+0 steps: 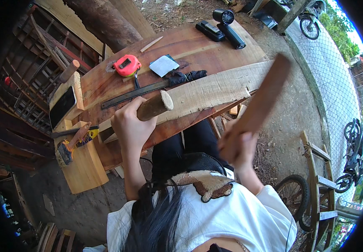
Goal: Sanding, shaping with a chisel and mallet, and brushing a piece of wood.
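Reddish-brown wood is filling the right hand (238, 145): a flat wooden bat (260, 104), blurring toward its far end, is slanting up and away from the fingers closed around it. Left of that grip, the left hand (130, 119) is clasping a thick round handle (151, 107), whose pale end is pointing rightward out of the fist, apart from the bat. Just beyond the left grip, a pale plank (209, 92) is stretching rightward over the table (213, 54); a red tape measure (127, 65) is sitting farther off. If the bat is serving as striker, a firm left wrist, knuckles well behind the handle's end and a square flat face are probably mattering most.
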### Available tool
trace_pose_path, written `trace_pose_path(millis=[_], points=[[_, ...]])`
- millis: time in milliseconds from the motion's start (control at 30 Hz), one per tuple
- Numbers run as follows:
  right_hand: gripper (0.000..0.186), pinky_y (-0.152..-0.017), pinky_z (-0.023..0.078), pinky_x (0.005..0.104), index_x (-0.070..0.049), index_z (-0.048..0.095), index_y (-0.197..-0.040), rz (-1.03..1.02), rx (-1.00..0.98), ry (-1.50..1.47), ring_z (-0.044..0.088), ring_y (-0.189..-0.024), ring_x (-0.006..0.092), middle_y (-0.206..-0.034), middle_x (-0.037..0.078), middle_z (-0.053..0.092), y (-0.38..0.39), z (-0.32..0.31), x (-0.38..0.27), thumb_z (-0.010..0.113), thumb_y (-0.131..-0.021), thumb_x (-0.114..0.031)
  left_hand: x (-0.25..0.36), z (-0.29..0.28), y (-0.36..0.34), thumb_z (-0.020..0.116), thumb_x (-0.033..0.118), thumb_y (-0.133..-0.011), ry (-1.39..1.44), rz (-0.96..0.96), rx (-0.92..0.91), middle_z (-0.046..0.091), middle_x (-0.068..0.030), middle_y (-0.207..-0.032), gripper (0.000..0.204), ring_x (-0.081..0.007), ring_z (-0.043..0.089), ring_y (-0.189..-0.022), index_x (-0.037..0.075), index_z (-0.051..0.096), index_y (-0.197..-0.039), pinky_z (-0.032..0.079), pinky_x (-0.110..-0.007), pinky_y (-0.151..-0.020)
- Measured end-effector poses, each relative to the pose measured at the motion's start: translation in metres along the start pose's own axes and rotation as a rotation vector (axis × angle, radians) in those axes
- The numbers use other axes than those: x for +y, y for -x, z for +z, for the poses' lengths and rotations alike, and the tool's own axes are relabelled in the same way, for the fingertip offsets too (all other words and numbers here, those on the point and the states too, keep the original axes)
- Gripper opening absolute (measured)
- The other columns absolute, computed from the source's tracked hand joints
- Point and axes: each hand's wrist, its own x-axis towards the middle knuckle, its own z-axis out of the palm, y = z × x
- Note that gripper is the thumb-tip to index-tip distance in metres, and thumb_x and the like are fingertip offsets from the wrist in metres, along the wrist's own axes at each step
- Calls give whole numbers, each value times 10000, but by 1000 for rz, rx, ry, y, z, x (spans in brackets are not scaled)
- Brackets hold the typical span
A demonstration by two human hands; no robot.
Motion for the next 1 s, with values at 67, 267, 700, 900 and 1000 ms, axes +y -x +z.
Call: trace_pose_path(millis=[67,267,700,900,1000], points=[[437,-611,461,291,-33,450,-1122,-226,-298,637,585,-738,165,-879,115,580,0,2,17,606,-855,-342,-8,0,1,731,130,-615,-27,-11,-11,606,-124,-642,180,-334,620,-631,63,600,-719,461,-382,-561],[440,-527,427,275,-65,377,-1186,-46,117,-145,538,-646,132,-906,84,533,-9,4,11,590,-874,-292,-14,-5,4,738,157,-617,-60,-26,-49,625,-105,-663,184,-329,624,-640,88,610,-729,462,-394,-547],[483,-655,484,360,-22,403,-1196,-215,-245,582,607,-720,252,-917,154,591,6,18,22,600,-875,-324,-29,-13,8,743,177,-648,-133,-87,-61,620,-147,-666,201,-351,631,-674,53,602,-720,461,-419,-575],[533,-569,443,269,-64,368,-1227,206,15,126,566,-711,133,-897,118,587,4,-4,4,645,-821,-270,-13,-10,7,725,174,-642,-55,23,-73,631,-123,-673,164,-332,632,-654,98,635,-754,477,-409,-566],[803,-570,482,293,-124,58,-1467,20,259,-23,576,-713,167,-1014,155,579,1,-44,1,603,-887,-227,24,20,6,731,146,-618,133,192,-106,639,-100,-685,203,-292,643,-626,116,649,-801,502,-380,-574]])
